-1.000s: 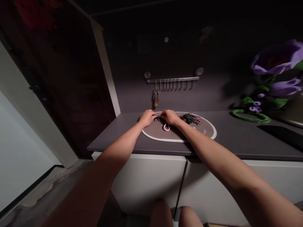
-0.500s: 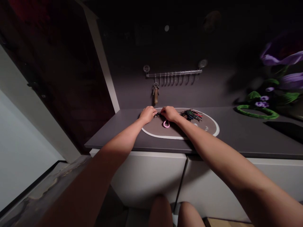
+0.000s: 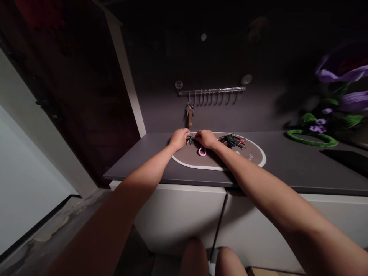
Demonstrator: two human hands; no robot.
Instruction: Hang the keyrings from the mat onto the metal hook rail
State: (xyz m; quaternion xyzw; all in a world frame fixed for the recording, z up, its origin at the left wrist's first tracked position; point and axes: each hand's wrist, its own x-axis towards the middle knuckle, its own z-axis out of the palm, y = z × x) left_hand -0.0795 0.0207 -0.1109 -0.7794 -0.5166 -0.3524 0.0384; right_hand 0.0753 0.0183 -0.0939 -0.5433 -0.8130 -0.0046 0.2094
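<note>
Small keys (image 3: 189, 140) show between my two hands, over the oval brown mat (image 3: 195, 161) with a white rim. My left hand (image 3: 179, 138) is closed with its fingertips on these keys. Beside it, my right hand (image 3: 206, 138) is closed in a pinch; its fingers point toward the keys, and what they grip is too small to make out. A pink loop (image 3: 202, 151) hangs or lies just below my right hand. A pile of keys (image 3: 231, 141) lies on the mat, right of my right hand.
On the dark wall is a clear rail (image 3: 212, 91) with several hooks; a key bunch with a brown holder (image 3: 190, 117) hangs at its left end. Purple flowers (image 3: 318, 126) and a green ring (image 3: 312, 143) stand at the right of the grey counter (image 3: 287, 168).
The keys between my hands show more clearly and spread lower beside my left fingertips. Both hands are almost where they were. The view has shifted slightly.
</note>
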